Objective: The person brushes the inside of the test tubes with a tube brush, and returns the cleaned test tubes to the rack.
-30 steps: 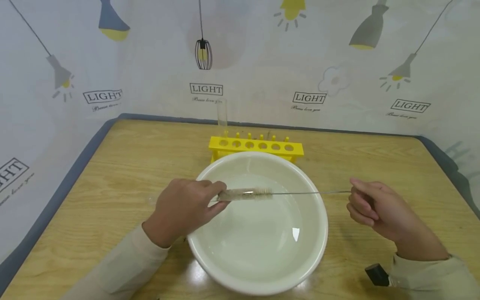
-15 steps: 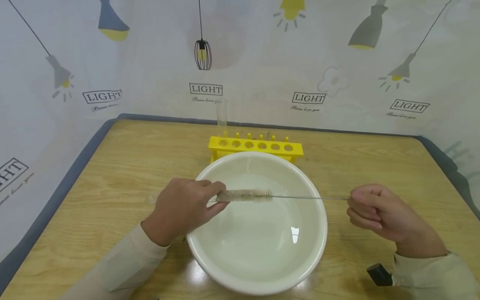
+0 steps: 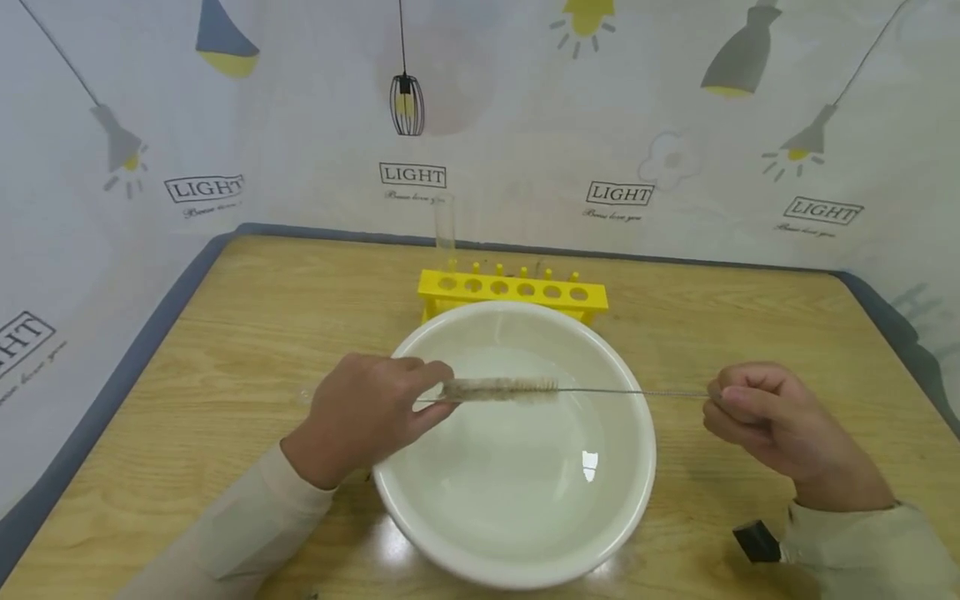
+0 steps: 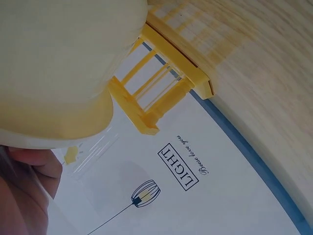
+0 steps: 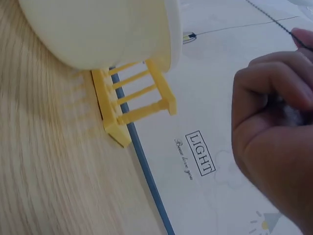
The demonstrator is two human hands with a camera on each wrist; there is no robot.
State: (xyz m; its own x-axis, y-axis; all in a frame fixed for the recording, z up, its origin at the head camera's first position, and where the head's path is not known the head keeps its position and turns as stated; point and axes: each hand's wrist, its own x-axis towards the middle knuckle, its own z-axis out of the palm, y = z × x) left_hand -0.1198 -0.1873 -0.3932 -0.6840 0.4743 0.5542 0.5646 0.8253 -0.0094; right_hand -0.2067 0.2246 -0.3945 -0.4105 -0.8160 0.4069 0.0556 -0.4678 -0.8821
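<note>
Over the white basin (image 3: 647, 475), my left hand (image 3: 363, 412) grips a clear glass test tube (image 3: 304, 396), whose rounded end pokes out faintly to the left of the hand. A test tube brush (image 3: 517, 388) lies level along the tube's line, its pale bristles starting right at the left fingertips and partly inside the glass. From the bristles a thin twisted wire runs right, past the basin rim. My right hand (image 3: 776, 437) holds the wire's far end in curled fingers; the right wrist view shows that hand (image 5: 274, 117) and the dark wire (image 5: 274, 18). Water appears in the basin.
Behind the basin stands a yellow test tube rack (image 3: 512, 289), with another clear test tube (image 3: 446, 225) upright at its left end. All rests on a wooden table (image 3: 225, 333), with a printed curtain (image 3: 517, 100) along its back edge. A black object (image 3: 757, 542) sits at the right cuff.
The right hand dips slightly, then shifts a little right, its fingers turning. The brush's bristles slide slightly right, away from the left hand, which stays nearly still.
</note>
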